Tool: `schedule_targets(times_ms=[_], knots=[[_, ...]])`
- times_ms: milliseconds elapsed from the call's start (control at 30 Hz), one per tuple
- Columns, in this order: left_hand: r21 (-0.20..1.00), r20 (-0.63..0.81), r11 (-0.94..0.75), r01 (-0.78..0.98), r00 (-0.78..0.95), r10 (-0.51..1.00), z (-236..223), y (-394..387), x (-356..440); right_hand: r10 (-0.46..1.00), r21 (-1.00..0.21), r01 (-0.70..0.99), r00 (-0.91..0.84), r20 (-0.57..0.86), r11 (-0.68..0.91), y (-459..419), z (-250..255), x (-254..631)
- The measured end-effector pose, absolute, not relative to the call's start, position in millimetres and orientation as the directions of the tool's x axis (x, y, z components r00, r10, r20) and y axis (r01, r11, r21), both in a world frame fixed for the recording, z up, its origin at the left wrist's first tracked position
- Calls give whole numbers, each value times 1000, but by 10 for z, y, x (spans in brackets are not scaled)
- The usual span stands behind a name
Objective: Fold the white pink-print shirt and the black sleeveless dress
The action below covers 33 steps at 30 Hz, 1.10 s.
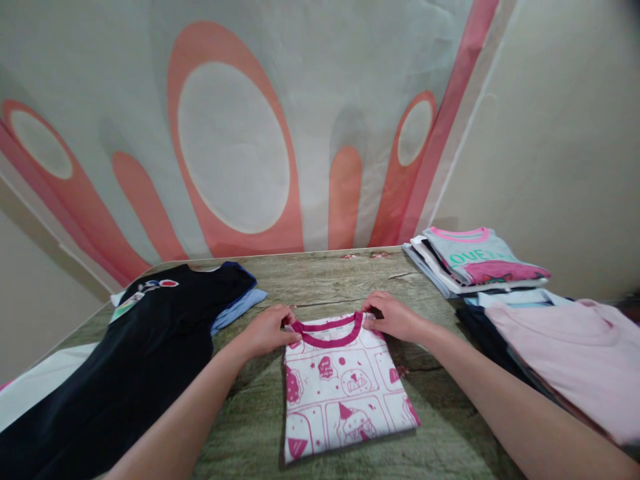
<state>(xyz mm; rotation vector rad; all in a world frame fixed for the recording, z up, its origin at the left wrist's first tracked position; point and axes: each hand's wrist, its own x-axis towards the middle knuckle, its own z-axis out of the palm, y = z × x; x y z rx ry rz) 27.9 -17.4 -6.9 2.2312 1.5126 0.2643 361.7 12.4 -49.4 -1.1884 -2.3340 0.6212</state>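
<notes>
A folded white T-shirt with magenta prints and a magenta neckband lies on the wood-patterned table, collar side away from me. My left hand pinches its upper left corner beside the neckband, thumb on top. At the upper right corner, my right hand grips the cloth between thumb and fingers. The fingertips under the fabric are partly hidden. The shirt looks flat and folded into a near rectangle, its lower edge slightly slanted.
To the left lie a black shirt, spread out, and a light blue garment partly under it. Folded clothes topped by a grey and pink shirt stand at the back right. Nearer is another pile with a pink shirt. A wall stands behind.
</notes>
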Motion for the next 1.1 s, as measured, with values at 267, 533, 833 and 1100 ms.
schedule_targets(times_ms=[267, 533, 833, 1100], knots=[[611, -178, -170, 773, 343, 922, -9, -237, 395, 855, -644, 628, -513, 79, 437, 57, -414, 3562], [729, -195, -127, 672, 382, 904, 11, -200, 343, 863, -809, 489, -503, 43, 325, 99, -465, 3599], [893, -305, 160, 421, 305, 902, -135, -102, 238, 929, -979, 190, -371, 1, 77, 90, -540, 3469], [883, -282, 181, 432, 182, 942, -210, -77, 276, 945, -981, 187, -326, -15, 49, 88, -588, 3460]])
